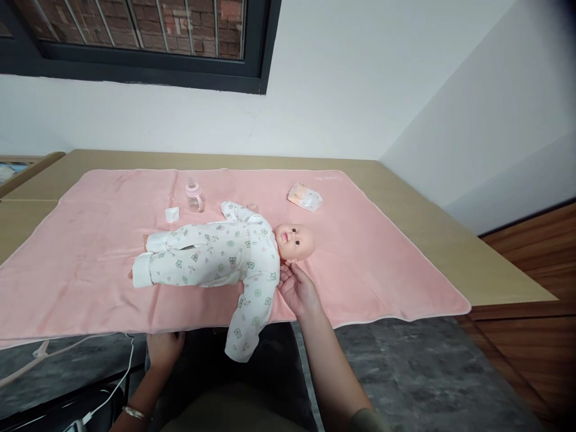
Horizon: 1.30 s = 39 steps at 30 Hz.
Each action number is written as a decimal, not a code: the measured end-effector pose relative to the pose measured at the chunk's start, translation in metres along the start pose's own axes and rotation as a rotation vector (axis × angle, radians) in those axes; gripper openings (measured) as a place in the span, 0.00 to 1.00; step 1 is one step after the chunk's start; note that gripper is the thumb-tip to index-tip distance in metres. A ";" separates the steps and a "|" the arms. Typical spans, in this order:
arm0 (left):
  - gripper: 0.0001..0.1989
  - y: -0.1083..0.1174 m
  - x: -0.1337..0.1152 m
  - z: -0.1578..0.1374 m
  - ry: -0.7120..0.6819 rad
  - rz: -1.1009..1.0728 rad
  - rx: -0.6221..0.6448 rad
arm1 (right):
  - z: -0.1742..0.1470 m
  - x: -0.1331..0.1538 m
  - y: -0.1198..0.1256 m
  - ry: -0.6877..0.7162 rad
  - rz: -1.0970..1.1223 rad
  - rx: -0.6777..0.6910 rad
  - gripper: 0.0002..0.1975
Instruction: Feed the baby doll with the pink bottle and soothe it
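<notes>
- Loosely curled, palm turned up: fingers of one right hand (300, 294), at the near side of the neck of one doll (234, 246), by collar and ear; cannot tell whether pinching or merely touching.
- Just under the near edge of one pink blanket (369, 258), one left hand (164, 351); fingers mostly hidden, cannot tell whether clenched or loose. On that wrist, one silvery bracelet (134, 413).
- Lying face up mid-blanket, the doll: head to the right, two feet to the left, two eyes open.
- On it, one white printed outfit (231, 259): two trouser legs, two sleeves, the near one reaching past the blanket's near edge.
- Just beyond the far shoulder, one small clear object (252, 207), too small to name.
- Farther left, one baby bottle (194, 197), upright; nearer and left of it, one white square (171, 214).
- Far right, beyond the head, one packet (305, 197), lying down.
- Beneath the blanket, one light wooden table (420, 222).
- Outermost, one dark window frame (258, 42), far left; one wooden cabinet (540, 354), right; one white cable (130, 365), near left.
</notes>
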<state>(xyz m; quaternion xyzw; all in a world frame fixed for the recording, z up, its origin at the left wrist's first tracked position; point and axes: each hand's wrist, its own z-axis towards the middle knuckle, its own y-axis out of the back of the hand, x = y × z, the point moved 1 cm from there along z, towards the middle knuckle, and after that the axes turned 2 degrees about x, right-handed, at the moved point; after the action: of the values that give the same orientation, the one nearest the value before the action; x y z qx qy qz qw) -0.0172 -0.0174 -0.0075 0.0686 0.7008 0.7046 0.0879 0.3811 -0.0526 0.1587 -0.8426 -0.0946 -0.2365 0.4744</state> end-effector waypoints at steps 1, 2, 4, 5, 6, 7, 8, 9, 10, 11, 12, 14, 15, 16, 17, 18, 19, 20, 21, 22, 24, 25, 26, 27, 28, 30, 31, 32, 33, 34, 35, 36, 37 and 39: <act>0.24 0.000 0.000 0.000 -0.002 0.000 0.002 | 0.000 0.000 0.000 -0.006 0.005 -0.005 0.10; 0.24 0.000 0.000 0.000 -0.003 0.000 0.005 | -0.001 0.000 0.000 -0.010 0.008 -0.011 0.11; 0.25 -0.001 0.000 0.000 -0.002 0.002 0.011 | -0.002 0.001 0.000 -0.012 0.006 -0.014 0.11; 0.25 -0.001 0.000 0.000 0.000 0.003 0.015 | -0.002 0.001 0.000 -0.011 0.002 -0.015 0.11; 0.25 -0.001 0.000 0.000 0.002 0.004 0.019 | -0.002 0.001 0.001 -0.007 -0.001 -0.014 0.11; 0.25 -0.001 0.000 0.000 0.004 0.005 0.023 | -0.002 0.001 0.001 -0.001 -0.004 -0.009 0.11; 0.25 -0.001 0.000 0.000 0.004 0.006 0.026 | -0.002 0.001 0.001 0.005 -0.009 -0.004 0.10; 0.25 0.000 0.001 0.000 0.004 0.007 0.029 | -0.002 0.001 0.002 0.010 -0.012 0.003 0.09; 0.25 0.000 0.001 0.000 0.004 0.008 0.031 | -0.001 0.000 0.002 0.015 -0.016 0.006 0.08; 0.25 0.000 0.001 0.000 0.003 0.009 0.031 | -0.001 0.000 0.001 0.020 -0.018 0.009 0.07; 0.25 0.000 0.000 0.000 0.003 0.011 0.031 | -0.001 0.000 0.001 0.021 -0.021 0.010 0.07; 0.26 0.001 0.000 0.000 0.003 0.014 0.029 | -0.001 0.000 0.001 0.020 -0.020 0.004 0.07; 0.25 0.001 0.000 0.000 0.003 0.015 0.029 | -0.001 0.000 0.002 0.018 -0.019 0.003 0.08; 0.25 0.001 0.000 0.000 0.004 0.017 0.028 | -0.001 0.000 0.002 0.017 -0.017 0.002 0.08; 0.25 0.001 0.000 0.000 0.005 0.018 0.029 | -0.001 0.000 0.002 0.017 -0.014 0.005 0.08; 0.25 0.002 -0.001 0.001 0.006 0.019 0.029 | 0.000 0.000 0.003 0.018 -0.013 0.007 0.08; 0.25 0.002 -0.001 0.001 0.008 0.020 0.029 | 0.000 0.000 0.003 0.020 -0.012 0.011 0.08; 0.25 0.002 -0.001 0.001 0.011 0.020 0.030 | 0.001 0.000 0.003 0.022 -0.013 0.016 0.08; 0.25 0.002 -0.001 0.001 0.012 0.020 0.031 | 0.002 0.000 0.003 0.023 -0.014 0.018 0.08; 0.25 0.002 -0.001 0.001 0.012 0.020 0.032 | 0.002 0.000 0.003 0.022 -0.016 0.015 0.09; 0.25 0.002 -0.001 0.001 0.008 0.018 0.035 | 0.003 0.000 0.002 0.017 -0.012 0.000 0.10; 0.25 0.002 -0.001 0.001 0.005 0.017 0.036 | 0.002 0.000 0.001 0.012 -0.007 -0.006 0.11; 0.24 0.002 0.000 0.000 0.003 0.016 0.036 | 0.002 0.000 0.000 0.006 0.000 -0.011 0.12; 0.25 0.002 0.000 0.000 0.002 0.015 0.034 | 0.001 0.000 -0.001 0.003 0.007 -0.015 0.13; 0.25 0.002 0.000 0.000 0.003 0.015 0.033 | 0.000 0.001 -0.002 -0.001 0.012 -0.017 0.14; 0.25 0.001 0.000 0.000 0.007 0.014 0.028 | -0.002 0.001 -0.003 -0.006 0.014 -0.022 0.14; 0.25 0.001 0.000 0.000 0.007 0.012 0.027 | -0.003 0.001 -0.003 -0.009 0.014 -0.027 0.14; 0.25 0.001 0.000 0.000 0.007 0.010 0.026 | -0.004 0.001 -0.003 -0.012 0.014 -0.031 0.14; 0.25 0.001 0.000 0.001 0.007 0.008 0.024 | -0.004 0.001 -0.004 -0.016 0.015 -0.034 0.14; 0.25 0.001 0.000 0.001 0.007 0.006 0.023 | -0.004 0.001 -0.004 -0.016 0.016 -0.038 0.14; 0.25 0.001 0.000 0.001 0.007 0.004 0.020 | -0.004 0.002 -0.004 -0.015 0.016 -0.042 0.14; 0.25 0.000 0.000 0.001 0.007 0.002 0.019 | -0.004 0.002 -0.004 -0.013 0.014 -0.045 0.14; 0.25 0.000 0.001 0.001 0.006 0.000 0.017 | -0.004 0.002 -0.004 -0.011 0.013 -0.044 0.14; 0.24 0.000 0.001 0.001 0.003 -0.004 0.015 | -0.003 0.002 -0.005 -0.009 0.005 -0.035 0.15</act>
<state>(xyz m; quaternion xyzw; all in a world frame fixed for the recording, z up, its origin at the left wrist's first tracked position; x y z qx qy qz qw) -0.0179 -0.0162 -0.0074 0.0668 0.7064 0.6992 0.0877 0.3800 -0.0529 0.1645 -0.8522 -0.0904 -0.2330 0.4596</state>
